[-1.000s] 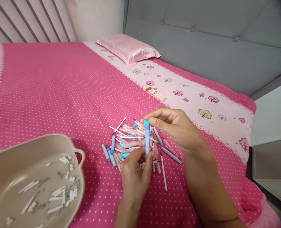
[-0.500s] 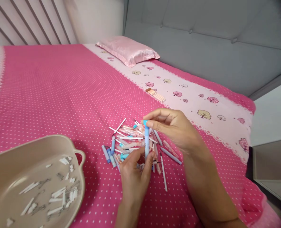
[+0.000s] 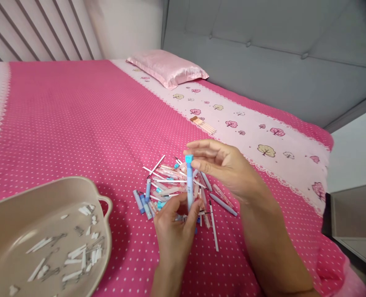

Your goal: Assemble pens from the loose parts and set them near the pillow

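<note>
A pale blue pen (image 3: 189,181) with a bright blue cap stands upright between my hands. My left hand (image 3: 173,231) pinches its lower end, fingers closed round it. My right hand (image 3: 223,165) is at the top, thumb and forefinger closed on the cap. Right behind and under the hands lies a loose pile of pen parts (image 3: 167,187): blue and pink barrels, caps and thin white refills, spread on the pink dotted bedsheet (image 3: 78,123).
A beige plastic basin (image 3: 25,198) at the lower left holds several small white and grey bits. A small bundle of pale sticks (image 3: 203,123) lies farther up the sheet. A pink pillow (image 3: 167,68) rests by the grey padded headboard (image 3: 263,53). The bed's edge falls off at the right.
The pen has stayed upright between both hands; the hands and pen shifted only slightly, and the camera tilted a little.
</note>
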The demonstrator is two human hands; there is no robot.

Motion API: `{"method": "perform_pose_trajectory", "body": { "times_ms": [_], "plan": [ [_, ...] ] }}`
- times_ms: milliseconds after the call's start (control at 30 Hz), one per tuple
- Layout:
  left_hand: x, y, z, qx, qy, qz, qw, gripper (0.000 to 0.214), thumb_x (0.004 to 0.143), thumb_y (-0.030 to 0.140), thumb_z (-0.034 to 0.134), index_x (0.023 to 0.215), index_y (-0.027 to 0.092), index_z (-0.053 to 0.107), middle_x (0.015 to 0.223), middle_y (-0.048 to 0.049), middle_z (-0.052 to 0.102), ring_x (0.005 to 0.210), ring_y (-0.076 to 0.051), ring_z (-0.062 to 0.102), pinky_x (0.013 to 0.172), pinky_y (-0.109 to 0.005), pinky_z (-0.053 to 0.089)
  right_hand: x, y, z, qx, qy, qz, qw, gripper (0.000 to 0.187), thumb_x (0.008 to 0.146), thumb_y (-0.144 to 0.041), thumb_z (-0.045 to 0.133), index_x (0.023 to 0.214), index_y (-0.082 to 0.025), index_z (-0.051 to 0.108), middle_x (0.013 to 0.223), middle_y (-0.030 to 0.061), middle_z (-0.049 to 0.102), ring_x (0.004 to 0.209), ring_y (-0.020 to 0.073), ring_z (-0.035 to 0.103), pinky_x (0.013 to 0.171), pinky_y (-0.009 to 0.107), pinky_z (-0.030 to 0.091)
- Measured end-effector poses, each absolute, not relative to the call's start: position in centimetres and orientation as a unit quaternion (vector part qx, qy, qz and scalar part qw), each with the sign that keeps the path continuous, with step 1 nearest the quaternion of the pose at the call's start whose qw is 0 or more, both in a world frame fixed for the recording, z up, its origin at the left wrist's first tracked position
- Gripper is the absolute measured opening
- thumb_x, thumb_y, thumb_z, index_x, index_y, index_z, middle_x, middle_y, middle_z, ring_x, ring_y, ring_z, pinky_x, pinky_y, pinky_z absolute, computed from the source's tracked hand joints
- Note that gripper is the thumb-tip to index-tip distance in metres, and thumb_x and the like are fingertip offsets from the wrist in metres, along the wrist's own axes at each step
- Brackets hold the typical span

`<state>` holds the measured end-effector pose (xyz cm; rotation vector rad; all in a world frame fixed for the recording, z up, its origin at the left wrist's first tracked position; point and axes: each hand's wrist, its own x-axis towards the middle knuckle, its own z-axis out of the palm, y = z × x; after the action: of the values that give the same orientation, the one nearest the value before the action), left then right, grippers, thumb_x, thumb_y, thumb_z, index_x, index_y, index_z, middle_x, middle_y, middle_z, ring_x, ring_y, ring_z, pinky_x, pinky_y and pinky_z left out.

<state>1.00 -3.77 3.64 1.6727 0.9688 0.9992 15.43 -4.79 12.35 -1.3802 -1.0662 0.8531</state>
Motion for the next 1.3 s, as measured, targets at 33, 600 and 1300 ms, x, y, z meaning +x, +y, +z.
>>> {"method": "perform_pose_trajectory", "body": {
  "times_ms": [33,600,1300],
  "plan": [
    [1.0,-3.8,3.7,0.679,0.402,0.414,0.455,0.017,0.077,0.035,0.067,0.084,0.02,0.069,0.069,0.0015,0.07,0.055,-0.009,0.056,0.056,-0.02,0.045,15.5,-4.8,12.3,-0.596,-0.449,0.374,0.55,0.035,0.075,-0.024,0.073,0.107,-0.021,0.06,0.105,0.005,0.066,0.096,0.0159,0.063,0.083,0.03,0.052],
    [1.0,-3.7,3.6,0.685,0.422,0.447,0.39,0.02,0.072,0.035,0.071,0.083,0.019,0.066,0.063,0.0022,0.065,0.051,-0.01,0.055,0.054,-0.021,0.046,14.9,-4.4,12.0,-0.594,-0.456,0.459,0.478,0.027,0.073,-0.029,0.074,0.081,-0.017,0.05,0.068,-0.0042,0.056,0.059,0.0078,0.054,0.054,0.021,0.042],
    [0.7,-3.8,5.1,0.579,0.353,0.36,0.641,0.031,0.085,0.043,0.053,0.089,0.017,0.07,0.073,-0.0033,0.068,0.069,-0.015,0.06,0.065,-0.023,0.046,16.0,-4.6,12.3,-0.508,-0.456,0.538,0.495,0.023,0.083,-0.019,0.063,0.105,-0.015,0.056,0.098,0.0065,0.069,0.084,0.013,0.065,0.073,0.025,0.05]
  ]
}}
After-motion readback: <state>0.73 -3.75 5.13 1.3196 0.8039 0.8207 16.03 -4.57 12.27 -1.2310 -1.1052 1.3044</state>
